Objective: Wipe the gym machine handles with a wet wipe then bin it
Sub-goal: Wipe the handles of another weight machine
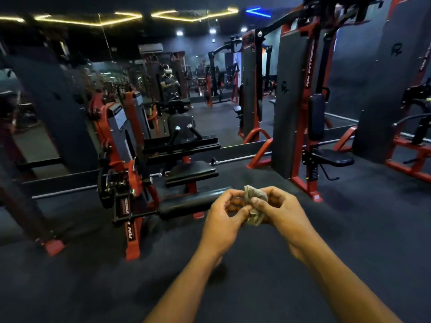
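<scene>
A crumpled, greyish wet wipe (255, 205) sits between both hands in front of me, above the dark floor. My left hand (225, 214) pinches its lower left edge with curled fingers. My right hand (278, 206) grips the wipe from the right, thumb on top. A red and black leg machine (130, 173) stands to the left, with two short handles (184, 134) by its seat and a black roller pad (186, 206) just left of my hands. No bin is in view.
A red and black seated machine (310, 127) with a small seat (333, 158) stands ahead right. Another red frame (405, 148) is at the far right. A wall mirror (210, 89) runs along the back. Dark rubber floor (349, 229) lies under my arms.
</scene>
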`<state>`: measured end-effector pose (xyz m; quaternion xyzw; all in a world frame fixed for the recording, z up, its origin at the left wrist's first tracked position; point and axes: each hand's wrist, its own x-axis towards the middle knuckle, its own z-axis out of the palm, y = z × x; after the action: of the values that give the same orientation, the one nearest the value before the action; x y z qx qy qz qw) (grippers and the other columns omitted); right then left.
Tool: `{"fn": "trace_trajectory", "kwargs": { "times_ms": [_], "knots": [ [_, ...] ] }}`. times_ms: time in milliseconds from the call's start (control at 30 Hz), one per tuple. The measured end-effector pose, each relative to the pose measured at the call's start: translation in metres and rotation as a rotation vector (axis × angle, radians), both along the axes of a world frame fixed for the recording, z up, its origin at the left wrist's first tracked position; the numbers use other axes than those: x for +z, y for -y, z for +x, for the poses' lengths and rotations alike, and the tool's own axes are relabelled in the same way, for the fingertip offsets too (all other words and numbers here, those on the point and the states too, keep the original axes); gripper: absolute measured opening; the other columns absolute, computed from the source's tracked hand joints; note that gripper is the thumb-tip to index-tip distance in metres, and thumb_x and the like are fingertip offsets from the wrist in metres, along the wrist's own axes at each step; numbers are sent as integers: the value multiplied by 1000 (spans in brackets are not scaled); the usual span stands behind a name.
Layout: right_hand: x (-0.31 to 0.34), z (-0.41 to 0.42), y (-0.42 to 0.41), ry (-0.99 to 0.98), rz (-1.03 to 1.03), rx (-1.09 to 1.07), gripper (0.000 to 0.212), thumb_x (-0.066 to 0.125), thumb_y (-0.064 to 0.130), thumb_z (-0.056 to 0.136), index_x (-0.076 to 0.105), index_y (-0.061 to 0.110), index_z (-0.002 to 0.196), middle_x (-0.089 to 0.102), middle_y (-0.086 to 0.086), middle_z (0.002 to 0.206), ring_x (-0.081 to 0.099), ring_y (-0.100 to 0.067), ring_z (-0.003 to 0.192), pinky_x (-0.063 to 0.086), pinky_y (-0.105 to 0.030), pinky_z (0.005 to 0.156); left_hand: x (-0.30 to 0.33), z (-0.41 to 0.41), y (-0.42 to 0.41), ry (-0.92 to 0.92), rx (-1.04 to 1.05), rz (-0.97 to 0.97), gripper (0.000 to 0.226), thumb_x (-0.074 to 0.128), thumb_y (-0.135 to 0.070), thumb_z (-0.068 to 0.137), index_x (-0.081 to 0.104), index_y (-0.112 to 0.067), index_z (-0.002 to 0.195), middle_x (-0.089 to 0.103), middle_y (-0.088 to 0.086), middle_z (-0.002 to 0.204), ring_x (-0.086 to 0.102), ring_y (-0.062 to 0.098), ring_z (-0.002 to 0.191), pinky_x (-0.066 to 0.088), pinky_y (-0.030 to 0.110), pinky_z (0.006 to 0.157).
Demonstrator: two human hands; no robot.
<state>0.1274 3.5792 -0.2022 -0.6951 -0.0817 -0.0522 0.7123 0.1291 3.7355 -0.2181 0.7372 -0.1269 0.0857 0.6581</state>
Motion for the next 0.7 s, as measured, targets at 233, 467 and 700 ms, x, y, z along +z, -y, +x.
{"fn": "trace_trajectory", "kwargs": {
  "times_ms": [233, 467, 700],
  "knots": [
    [-15, 156, 12, -78, 197, -5, 10, 62, 10, 96, 71, 9, 96, 74, -14, 87, 72, -28, 80, 59, -39, 68, 1, 141, 18, -96, 28, -128, 17, 72, -10, 94, 67, -13, 109, 76, 7, 94, 65, 16, 75, 45, 25, 55],
    [-32, 286, 21, -155, 135, 123, 13, 66, 15, 93, 70, 8, 103, 74, -17, 98, 74, -33, 92, 60, -50, 81, -26, 274, 23, -59, 102, -91, 11, 71, -10, 95, 71, -16, 104, 75, 5, 98, 72, 21, 91, 59, 34, 74],
    [-45, 430, 16, -238, -7, 140, 11, 70, 0, 89, 72, 11, 89, 73, -21, 92, 73, -39, 87, 60, -55, 79, -60, 424, 20, -32, 170, -93, 18, 73, -4, 90, 75, -21, 95, 77, 1, 92, 73, 18, 89, 58, 30, 77]
  ]
}}
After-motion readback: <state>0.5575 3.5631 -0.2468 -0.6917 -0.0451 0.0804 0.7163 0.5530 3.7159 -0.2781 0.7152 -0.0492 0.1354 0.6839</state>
